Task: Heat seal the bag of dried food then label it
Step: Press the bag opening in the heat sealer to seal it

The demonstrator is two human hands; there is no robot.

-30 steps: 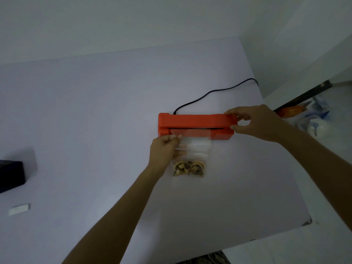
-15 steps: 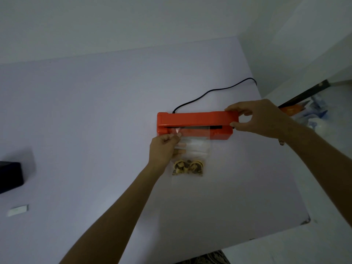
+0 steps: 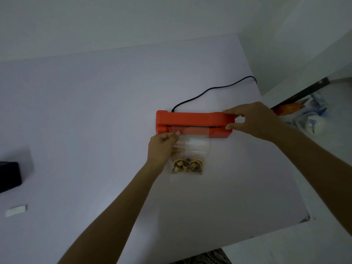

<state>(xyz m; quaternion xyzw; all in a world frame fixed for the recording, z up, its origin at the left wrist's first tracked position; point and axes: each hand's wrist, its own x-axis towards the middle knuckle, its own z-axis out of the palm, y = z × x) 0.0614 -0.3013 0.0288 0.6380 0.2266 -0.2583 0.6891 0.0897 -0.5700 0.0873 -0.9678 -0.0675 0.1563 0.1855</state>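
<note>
An orange heat sealer (image 3: 192, 120) lies across the white table (image 3: 95, 121), its black cord (image 3: 213, 91) trailing to the back right. A clear plastic bag (image 3: 192, 147) with dried food (image 3: 187, 165) at its bottom lies in front of it, its top edge inside the sealer's jaw. My left hand (image 3: 162, 147) pinches the bag's upper left corner at the jaw. My right hand (image 3: 251, 119) grips the right end of the sealer's arm, fingers on top and thumb below. A small white label (image 3: 16, 210) lies at the table's left edge.
A black box (image 3: 9, 176) sits at the far left of the table. Off the table's right side are an orange object (image 3: 287, 109) and white plastic bags (image 3: 312, 122). The table's front right corner (image 3: 304, 219) is near.
My right hand has shifted slightly on the sealer's right end and the arm has come down a little over the bag. My left hand keeps its hold on the bag.
</note>
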